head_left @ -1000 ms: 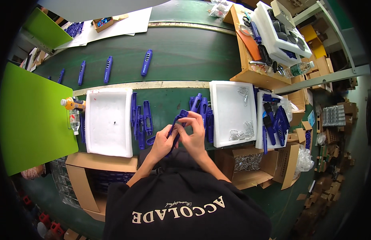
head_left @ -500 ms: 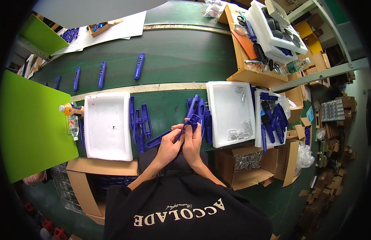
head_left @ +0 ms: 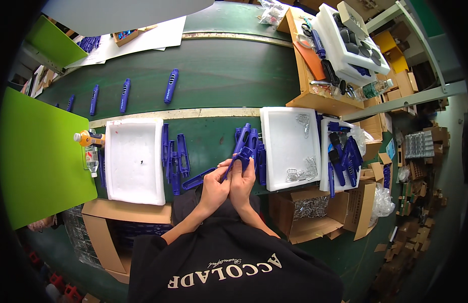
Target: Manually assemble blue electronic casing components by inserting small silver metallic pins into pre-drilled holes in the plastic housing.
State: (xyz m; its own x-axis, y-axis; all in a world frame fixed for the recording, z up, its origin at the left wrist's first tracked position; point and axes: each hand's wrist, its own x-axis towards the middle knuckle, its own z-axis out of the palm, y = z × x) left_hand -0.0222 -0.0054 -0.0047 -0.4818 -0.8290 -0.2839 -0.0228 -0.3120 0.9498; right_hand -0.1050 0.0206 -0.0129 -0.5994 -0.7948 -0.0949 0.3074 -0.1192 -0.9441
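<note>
— Both hands closed around one blue moulded plastic handle shell, left hand touching right hand?

— Yes, gripped at the fingertips, just above the belt edge.

— Any risk?

— Possibly slipping down into the open brown cardboard box. Further beyond the fingers, white foam tray holding small metal springs.

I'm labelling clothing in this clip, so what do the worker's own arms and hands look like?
Both the left hand and the right hand are bare, no gloves. Forearms are uncovered; dark short sleeves of a black top with pale lettering start near the elbows.
</note>
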